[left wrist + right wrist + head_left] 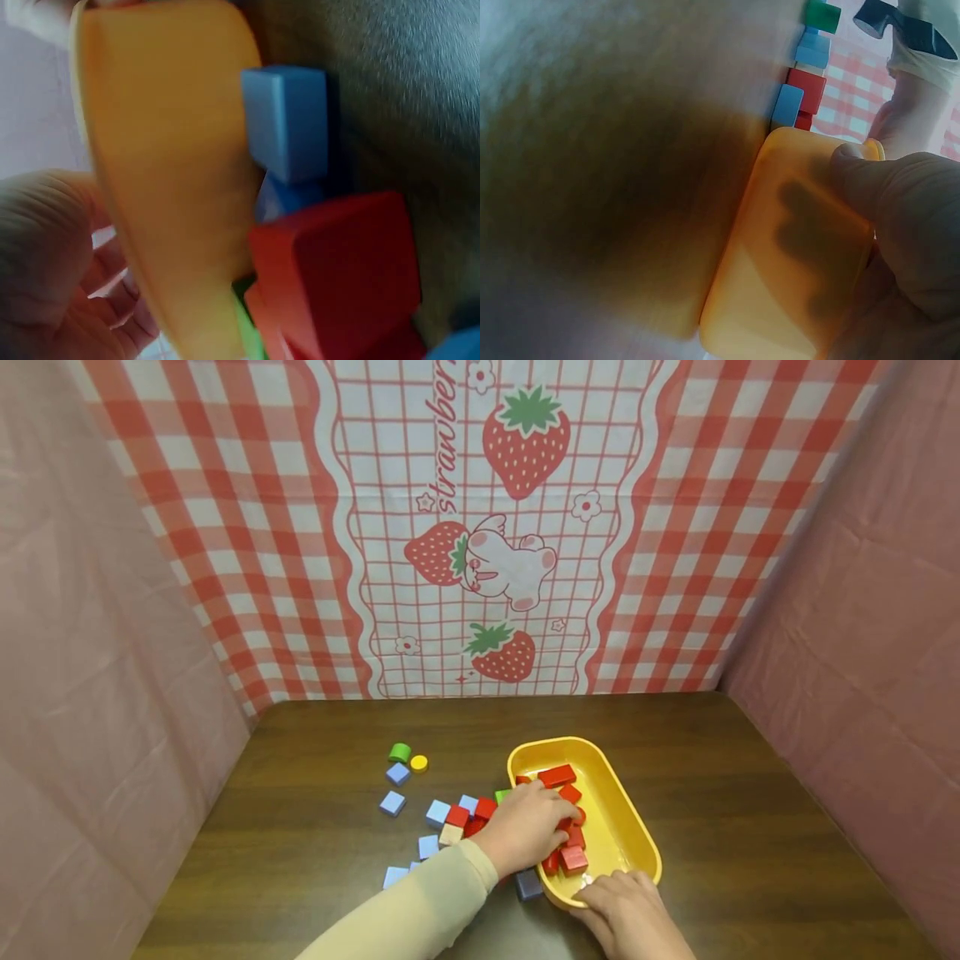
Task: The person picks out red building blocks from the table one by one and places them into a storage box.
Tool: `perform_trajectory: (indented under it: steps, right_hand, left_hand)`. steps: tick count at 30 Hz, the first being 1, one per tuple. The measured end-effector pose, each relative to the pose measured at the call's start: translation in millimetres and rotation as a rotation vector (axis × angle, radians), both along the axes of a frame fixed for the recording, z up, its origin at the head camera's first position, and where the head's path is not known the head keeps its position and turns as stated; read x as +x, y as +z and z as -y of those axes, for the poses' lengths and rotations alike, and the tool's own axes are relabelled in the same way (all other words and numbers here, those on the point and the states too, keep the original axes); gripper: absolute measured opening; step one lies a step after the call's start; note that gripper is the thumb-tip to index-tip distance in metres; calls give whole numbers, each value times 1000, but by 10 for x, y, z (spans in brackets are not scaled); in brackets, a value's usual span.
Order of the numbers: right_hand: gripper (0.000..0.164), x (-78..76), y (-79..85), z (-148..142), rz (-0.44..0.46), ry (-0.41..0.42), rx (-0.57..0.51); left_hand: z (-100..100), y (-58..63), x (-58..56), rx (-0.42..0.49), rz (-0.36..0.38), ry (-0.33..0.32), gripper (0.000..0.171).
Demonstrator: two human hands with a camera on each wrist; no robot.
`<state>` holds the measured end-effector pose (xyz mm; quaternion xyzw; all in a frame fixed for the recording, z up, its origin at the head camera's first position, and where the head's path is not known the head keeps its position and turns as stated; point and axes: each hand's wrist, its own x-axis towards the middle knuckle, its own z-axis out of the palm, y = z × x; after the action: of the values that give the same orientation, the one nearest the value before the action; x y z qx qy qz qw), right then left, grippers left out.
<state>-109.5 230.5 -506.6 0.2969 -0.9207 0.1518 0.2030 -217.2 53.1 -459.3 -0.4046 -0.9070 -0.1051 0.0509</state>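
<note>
Tray [609, 827] on brn tbl [750, 852], chkd cloth [697, 518] bhd.

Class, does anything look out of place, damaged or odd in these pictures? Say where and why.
The cloth backdrop looks turned: its lettering runs vertically and its cartoon animal lies sideways. Nothing looks visibly broken. Loose blocks lie scattered beside the yellow tray, though that seems ordinary for handling blocks.

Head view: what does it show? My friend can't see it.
A person's left hand is over red blocks in a yellow tray, while the right hand grips its near end. More blocks, mostly blue and red, lie to the tray's left on a brown table, with a strawberry-print cloth behind.
</note>
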Motion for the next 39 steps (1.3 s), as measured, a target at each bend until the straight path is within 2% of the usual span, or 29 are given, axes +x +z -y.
perform_trajectory:
  steps: [7, 10, 15, 20, 23, 26, 30, 33, 36, 39]
  right_hand:
    - [20, -6, 28, 6, -19, 10, -5]
    - [21, -8, 38, 5, -40, 18, -8]
    - [20, -11, 55, 13, -38, 13, -10]
    - [20, -4, 67, 21, -21, 2, -6]
    - [20, 2, 71, 24, -6, -3, -1]
    - [19, 10, 79, 29, 24, -11, 10]
    - [17, 18, 92, 34, 58, -21, 24]
    - [15, 22, 106, 39, 111, -37, 30]
    - [11, 24, 128, 43, 192, -57, 44]
    - [8, 25, 148, 47, 246, -67, 59]
  left_hand:
    - [-81, -70, 34, -35, 15, 84, 25]
    - [-89, -71, 34, -31, 23, 99, 26]
    - [-92, -65, 35, -56, 33, 106, 30]
    - [-98, -77, 33, -100, 7, 98, 33]
    - [-99, -92, 33, -82, 1, 91, 32]
    - [-70, -98, 34, -27, -11, 70, 33]
    - [57, -44, 21, 67, -74, 49, 36]
    - [245, 26, -22, 101, -131, 72, 35]
    - [509, 59, -98, 65, -125, 114, 31]
    - [805, 32, -168, -4, -57, 129, 27]
